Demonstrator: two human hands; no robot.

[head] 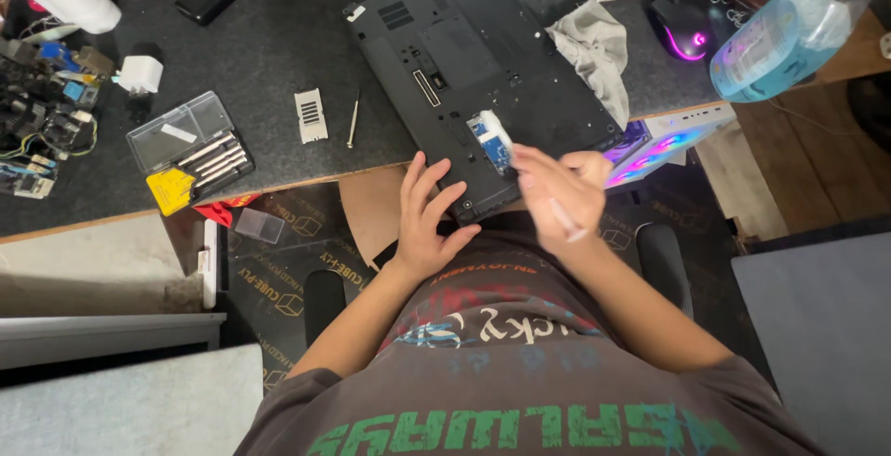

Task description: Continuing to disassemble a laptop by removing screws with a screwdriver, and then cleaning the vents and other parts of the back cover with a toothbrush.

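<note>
A dark laptop (473, 76) lies upside down on the grey surface (269, 57), its near corner jutting past the edge toward your lap. Your left hand (427, 224) rests flat on that corner, fingers (436, 192) spread and grasping nothing, simply pressing the case down. Your right hand (557, 192) hovers just beside the open bay, where a small blue-and-white circuit module (490, 139) sits exposed; the fingers are pinched around a thin pale stick (564, 219), though motion blur hides how tight the pinch is.

The overhang is the first risk: ease off with the left hand, and the case could tip off the edge. The second, in my judgement, is the module itself: a hurried poke from the blurred right hand could scratch its contacts or lever it crooked in the slot.

Loose parts lie well apart from you: a slim screwdriver (354, 117) and a small vented cover (310, 115) rest left of the laptop, beside an open case of bits (190, 150). A sweep of your elbow could send them to the floor. A grey cloth (594, 52) is bunched against the far right edge of the laptop, and a spray bottle of blue liquid (789, 29) looms at the upper right; any drip near the open bay would be trouble.
</note>
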